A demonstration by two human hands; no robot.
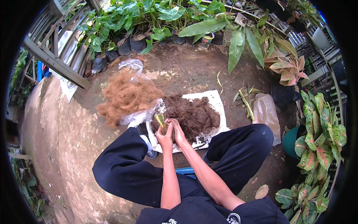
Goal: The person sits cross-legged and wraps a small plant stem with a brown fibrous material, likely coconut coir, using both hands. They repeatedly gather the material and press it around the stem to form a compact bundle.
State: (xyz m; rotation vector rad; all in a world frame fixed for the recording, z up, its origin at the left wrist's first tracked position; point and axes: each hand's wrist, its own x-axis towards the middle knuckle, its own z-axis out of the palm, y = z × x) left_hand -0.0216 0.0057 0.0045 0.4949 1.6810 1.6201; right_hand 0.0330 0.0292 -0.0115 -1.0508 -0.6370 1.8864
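Observation:
Between my knees, my left hand (165,136) grips a short yellow-edged green leaf cutting (160,119), which points up and away from me. My right hand (178,131) is pressed close against the left, its fingers bent in beside the cutting's lower part. Whether the right fingers hold something is hidden. Both hands are over the near left part of a dark brown heap of moist fibrous planting material (193,114). That heap lies on a white plastic sheet or sack (219,103) smeared with dark bits.
Loose tan coconut fibre (130,93) spills from a clear plastic bag (132,65) at the left. Cut yellow-edged leaves (246,105) and a translucent plastic bag (267,112) lie right. Black-bagged plants (137,43) line the back; a green pot (291,142) stands by my left-out knee's opposite side.

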